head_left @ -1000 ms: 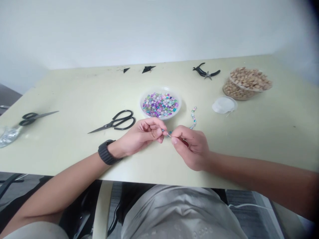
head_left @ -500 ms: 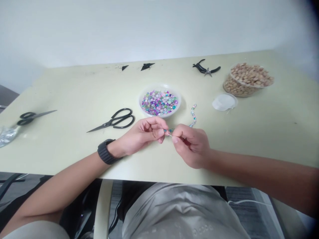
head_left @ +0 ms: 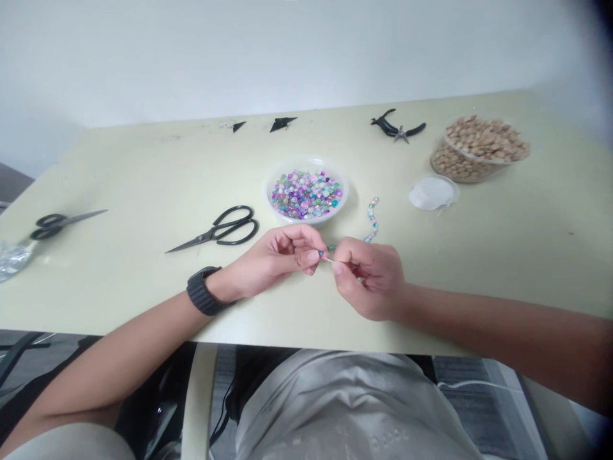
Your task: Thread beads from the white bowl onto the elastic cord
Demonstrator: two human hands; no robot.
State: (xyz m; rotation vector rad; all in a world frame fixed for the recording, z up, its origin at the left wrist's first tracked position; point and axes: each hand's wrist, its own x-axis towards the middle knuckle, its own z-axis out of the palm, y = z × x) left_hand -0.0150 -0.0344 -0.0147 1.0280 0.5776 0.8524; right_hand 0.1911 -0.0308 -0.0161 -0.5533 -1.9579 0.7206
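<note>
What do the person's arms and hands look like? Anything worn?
Both arms are bare, and the left hand and right hand wear no gloves. A black segmented wrist band circles the left wrist, its face not visible. A pale grey sleeve shows at the lower left.

Bright, even, diffuse light; no single source can be identified. Shadows are faint and soft beneath the white bowl (head_left: pixel 306 161), left hand (head_left: pixel 280 259) and right hand (head_left: pixel 368 281). Mild sheen on the pale table (head_left: pixel 143 191). Dark vignetting at the far right corner; wide-angle bowing and softness toward the edges. No marked motion blur.
</note>
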